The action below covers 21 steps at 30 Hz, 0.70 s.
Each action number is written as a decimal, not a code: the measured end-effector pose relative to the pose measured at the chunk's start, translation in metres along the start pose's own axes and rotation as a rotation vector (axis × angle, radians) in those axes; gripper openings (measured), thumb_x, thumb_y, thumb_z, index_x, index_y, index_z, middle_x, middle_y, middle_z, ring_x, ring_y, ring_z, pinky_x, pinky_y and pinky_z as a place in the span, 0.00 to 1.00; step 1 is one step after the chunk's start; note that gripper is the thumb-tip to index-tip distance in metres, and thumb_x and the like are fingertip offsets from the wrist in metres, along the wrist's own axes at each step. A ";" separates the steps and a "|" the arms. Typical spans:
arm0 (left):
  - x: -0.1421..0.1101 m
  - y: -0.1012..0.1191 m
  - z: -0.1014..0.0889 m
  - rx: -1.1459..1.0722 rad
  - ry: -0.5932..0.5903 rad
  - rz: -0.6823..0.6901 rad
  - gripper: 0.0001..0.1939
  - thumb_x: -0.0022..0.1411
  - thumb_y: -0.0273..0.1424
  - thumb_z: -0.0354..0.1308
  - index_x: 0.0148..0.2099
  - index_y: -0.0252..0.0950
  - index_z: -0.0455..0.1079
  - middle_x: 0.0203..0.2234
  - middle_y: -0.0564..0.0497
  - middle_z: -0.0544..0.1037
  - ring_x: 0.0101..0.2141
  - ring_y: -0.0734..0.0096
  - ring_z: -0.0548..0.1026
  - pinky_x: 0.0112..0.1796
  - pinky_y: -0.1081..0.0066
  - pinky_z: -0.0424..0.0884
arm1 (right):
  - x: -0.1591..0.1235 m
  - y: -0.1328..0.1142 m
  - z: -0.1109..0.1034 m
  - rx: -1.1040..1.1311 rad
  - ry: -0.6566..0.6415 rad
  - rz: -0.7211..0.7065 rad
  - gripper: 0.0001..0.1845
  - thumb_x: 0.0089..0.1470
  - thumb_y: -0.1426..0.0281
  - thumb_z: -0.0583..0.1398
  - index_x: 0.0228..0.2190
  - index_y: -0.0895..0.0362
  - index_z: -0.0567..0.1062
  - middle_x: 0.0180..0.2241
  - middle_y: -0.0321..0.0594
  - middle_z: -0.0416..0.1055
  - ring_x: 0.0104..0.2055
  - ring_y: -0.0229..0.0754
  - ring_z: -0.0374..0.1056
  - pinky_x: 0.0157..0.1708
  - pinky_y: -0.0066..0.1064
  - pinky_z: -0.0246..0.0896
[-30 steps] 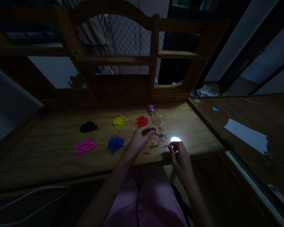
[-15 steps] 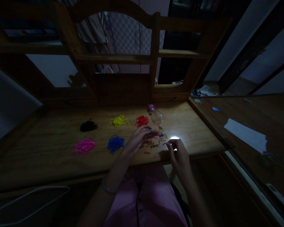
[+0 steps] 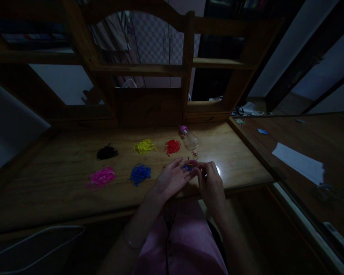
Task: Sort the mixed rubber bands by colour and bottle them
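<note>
My left hand (image 3: 173,177) is turned palm up, fingers stretched to the right, with several small blue looped pieces (image 3: 186,167), apparently paper clips, lying on its fingers. Against those fingertips, my right hand (image 3: 210,181) is closed in a pinch; the piece in it is mostly hidden. A blue pile (image 3: 140,174) lies left of my hands, with a pink pile (image 3: 101,178) farther left. Behind them are a black pile (image 3: 107,152), a yellow pile (image 3: 144,146) and a red pile (image 3: 172,147). Mixed-colour loose clips (image 3: 194,154) show just past my fingers, others being covered.
A clear bulb-shaped bottle (image 3: 191,141) with a pink top lies behind the hands. The wooden desk (image 3: 65,156) has a shelf frame (image 3: 149,70) along its back. To the right, a brown surface (image 3: 301,133) holds white paper (image 3: 298,162) and a small blue card (image 3: 262,131).
My right hand has brought the pinched blue clip leftward to my left hand. My left hand has turned palm up and moved slightly nearer, now covering most of the mixed loose clips.
</note>
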State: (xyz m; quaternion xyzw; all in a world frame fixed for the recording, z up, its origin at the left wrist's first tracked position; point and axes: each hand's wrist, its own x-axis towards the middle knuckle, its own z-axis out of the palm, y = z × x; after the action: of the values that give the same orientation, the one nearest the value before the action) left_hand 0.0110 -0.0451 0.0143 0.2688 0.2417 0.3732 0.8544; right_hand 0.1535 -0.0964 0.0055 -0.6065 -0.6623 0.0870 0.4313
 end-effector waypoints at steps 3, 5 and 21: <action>-0.003 -0.007 0.005 -0.027 0.013 -0.012 0.18 0.67 0.37 0.44 0.45 0.30 0.71 0.50 0.38 0.75 0.54 0.59 0.72 0.59 0.58 0.65 | 0.001 -0.009 -0.004 0.005 -0.034 -0.023 0.11 0.64 0.71 0.52 0.44 0.52 0.72 0.37 0.42 0.65 0.36 0.42 0.67 0.36 0.33 0.63; -0.005 -0.010 0.008 -0.063 0.018 0.001 0.17 0.68 0.35 0.44 0.44 0.31 0.71 0.50 0.39 0.75 0.53 0.61 0.72 0.60 0.58 0.63 | 0.000 -0.015 -0.009 0.040 -0.036 -0.043 0.13 0.64 0.72 0.51 0.44 0.50 0.74 0.36 0.41 0.64 0.35 0.41 0.67 0.36 0.31 0.64; -0.123 0.061 -0.144 0.441 1.008 1.070 0.12 0.64 0.35 0.53 0.44 0.34 0.73 0.50 0.47 0.75 0.57 0.60 0.68 0.62 0.58 0.59 | 0.001 0.038 -0.005 0.399 0.107 0.239 0.12 0.61 0.62 0.56 0.38 0.55 0.76 0.37 0.40 0.73 0.40 0.44 0.69 0.37 0.32 0.63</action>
State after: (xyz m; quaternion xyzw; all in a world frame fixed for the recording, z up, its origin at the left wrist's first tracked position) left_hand -0.1827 -0.0644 -0.0268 0.3106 0.5080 0.7565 0.2705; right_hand 0.1845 -0.0884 -0.0155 -0.5870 -0.5319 0.2342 0.5636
